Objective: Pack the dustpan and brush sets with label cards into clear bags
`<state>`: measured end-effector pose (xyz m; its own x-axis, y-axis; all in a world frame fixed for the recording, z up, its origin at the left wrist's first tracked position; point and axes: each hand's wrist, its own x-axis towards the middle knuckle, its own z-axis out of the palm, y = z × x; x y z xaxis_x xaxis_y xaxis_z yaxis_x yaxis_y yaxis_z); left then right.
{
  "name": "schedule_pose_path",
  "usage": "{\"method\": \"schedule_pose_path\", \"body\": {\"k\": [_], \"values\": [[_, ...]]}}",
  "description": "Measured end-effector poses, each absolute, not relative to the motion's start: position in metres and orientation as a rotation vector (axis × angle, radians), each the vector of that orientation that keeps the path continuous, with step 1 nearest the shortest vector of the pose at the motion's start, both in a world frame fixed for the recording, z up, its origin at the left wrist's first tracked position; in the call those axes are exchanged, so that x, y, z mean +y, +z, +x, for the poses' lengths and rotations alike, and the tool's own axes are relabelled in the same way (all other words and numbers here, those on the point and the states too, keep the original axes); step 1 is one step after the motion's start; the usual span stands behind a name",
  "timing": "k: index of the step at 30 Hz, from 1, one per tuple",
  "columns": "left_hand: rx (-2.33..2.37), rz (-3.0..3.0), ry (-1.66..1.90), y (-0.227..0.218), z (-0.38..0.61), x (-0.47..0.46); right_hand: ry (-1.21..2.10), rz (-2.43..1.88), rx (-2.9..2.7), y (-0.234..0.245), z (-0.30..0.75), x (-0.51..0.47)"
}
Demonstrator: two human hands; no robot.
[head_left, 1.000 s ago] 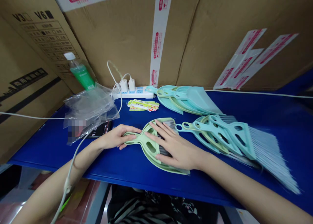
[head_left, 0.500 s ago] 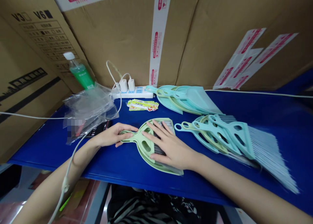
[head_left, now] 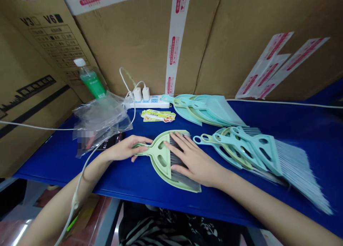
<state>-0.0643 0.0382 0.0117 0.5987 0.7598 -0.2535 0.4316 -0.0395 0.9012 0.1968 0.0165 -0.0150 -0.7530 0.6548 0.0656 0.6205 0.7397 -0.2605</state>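
Turning slightly since earlier, the green dustpan [head_left: 158, 156] lies under the open left hand [head_left: 124, 148] and right hand [head_left: 194, 163].

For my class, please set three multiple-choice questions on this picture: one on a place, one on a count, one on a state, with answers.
1. Where is the left hand?
A) on the handle of the pale green dustpan
B) on the clear plastic bag
C) on the green bottle

2. How many white plugs sit in the power strip?
A) one
B) two
C) four

3. How is the right hand set?
A) clenched in a fist
B) spread open over the grey broom bristles
C) hidden under the dustpan

Answers:
1 A, fingers lie across the handle.
2 B, two plugs show side by side.
3 B, fingers splay on the bristles.
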Motion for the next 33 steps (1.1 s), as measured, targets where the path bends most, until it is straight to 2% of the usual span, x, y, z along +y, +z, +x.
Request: {"method": "schedule_pose_path", "body": {"k": [14, 33], "values": [[0.968, 1.645, 0.351, 0.008, -0.067, 0.037, -0.188, -1.149, -2.671, -0.011, 0.208, 0.023], [0.951, 1.746, 0.305, 0.008, -0.068, 0.037, -0.363, -1.133, -2.574, -0.008, 0.228, 0.046]]}}
